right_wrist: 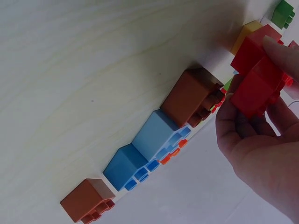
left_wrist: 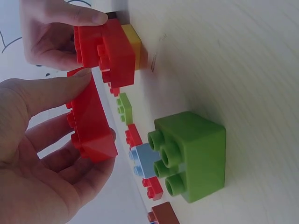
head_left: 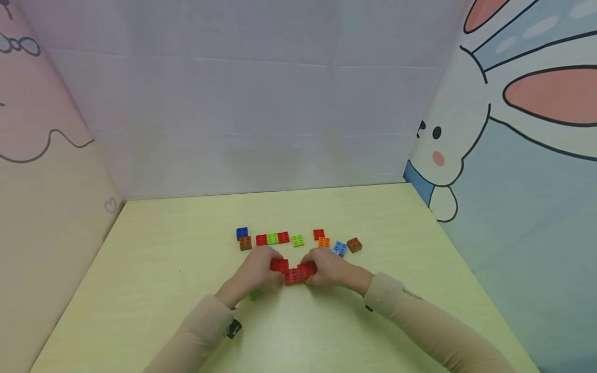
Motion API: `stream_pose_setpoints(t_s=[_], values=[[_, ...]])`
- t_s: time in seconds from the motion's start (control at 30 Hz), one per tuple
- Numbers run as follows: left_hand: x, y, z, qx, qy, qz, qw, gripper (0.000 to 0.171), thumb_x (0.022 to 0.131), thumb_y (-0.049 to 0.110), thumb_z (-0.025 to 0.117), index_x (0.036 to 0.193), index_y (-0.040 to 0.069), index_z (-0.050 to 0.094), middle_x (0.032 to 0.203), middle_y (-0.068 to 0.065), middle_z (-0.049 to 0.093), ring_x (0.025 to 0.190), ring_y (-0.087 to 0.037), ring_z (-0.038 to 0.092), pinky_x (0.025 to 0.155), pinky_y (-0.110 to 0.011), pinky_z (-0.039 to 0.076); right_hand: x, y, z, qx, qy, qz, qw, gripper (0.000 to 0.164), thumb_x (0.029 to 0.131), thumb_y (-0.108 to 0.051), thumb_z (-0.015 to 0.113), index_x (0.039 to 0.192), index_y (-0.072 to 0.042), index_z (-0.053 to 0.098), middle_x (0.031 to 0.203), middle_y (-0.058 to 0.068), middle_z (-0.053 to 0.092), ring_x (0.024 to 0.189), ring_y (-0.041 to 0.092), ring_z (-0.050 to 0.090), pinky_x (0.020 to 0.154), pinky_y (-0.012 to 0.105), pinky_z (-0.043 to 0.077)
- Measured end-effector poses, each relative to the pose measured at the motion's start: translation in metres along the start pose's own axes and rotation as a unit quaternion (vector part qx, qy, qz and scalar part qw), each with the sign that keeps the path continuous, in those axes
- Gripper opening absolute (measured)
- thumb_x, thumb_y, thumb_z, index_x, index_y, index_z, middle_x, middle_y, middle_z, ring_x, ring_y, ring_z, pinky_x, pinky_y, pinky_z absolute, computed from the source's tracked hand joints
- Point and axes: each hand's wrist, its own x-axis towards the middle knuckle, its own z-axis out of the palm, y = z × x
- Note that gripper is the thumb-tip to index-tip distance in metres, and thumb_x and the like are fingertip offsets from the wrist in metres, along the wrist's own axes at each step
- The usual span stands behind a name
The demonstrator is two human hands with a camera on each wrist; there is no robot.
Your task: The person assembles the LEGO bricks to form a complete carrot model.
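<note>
My left hand point(head_left: 261, 267) pinches a long red brick point(left_wrist: 91, 121) between thumb and fingers, studs facing up. Its inner end is close to a small stack; whether they touch I cannot tell. My right hand point(head_left: 328, 267) grips an upper red brick point(right_wrist: 259, 88) on that stack, which joins a lower red brick point(right_wrist: 252, 49). Beneath the lower red one, a yellow brick point(left_wrist: 133, 42) shows in both wrist views. A green brick point(left_wrist: 201, 154) stands on the table beside my left hand, mostly covered by that hand in the head view.
Loose bricks lie in a rough row beyond the hands: dark blue point(head_left: 242, 232), brown point(head_left: 245, 243), red point(head_left: 261, 240), lime point(head_left: 297, 240), orange point(head_left: 324, 242), light blue point(right_wrist: 155, 135) and another brown point(head_left: 354, 244). A pale wall point(head_left: 261, 129) rises behind the table point(head_left: 163, 248).
</note>
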Motion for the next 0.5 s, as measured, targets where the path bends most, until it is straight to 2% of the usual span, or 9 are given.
stream_pose_setpoints(t_s=[0.5], values=[[0.005, 0.007, 0.012, 0.006, -0.009, 0.035, 0.9993, 0.028, 0.074, 0.020, 0.083, 0.097, 0.007, 0.074, 0.082, 0.005, 0.058, 0.081, -0.016, 0.047, 0.072, -0.033, 0.040, 0.000, 0.000, -0.001, 0.009, 0.005, -0.006, 1.000, 0.028, 0.078, -0.020, 0.079, 0.104, -0.012, 0.071, 0.088, -0.011, 0.059, 0.081, 0.010, 0.052, 0.069, 0.024, 0.045]])
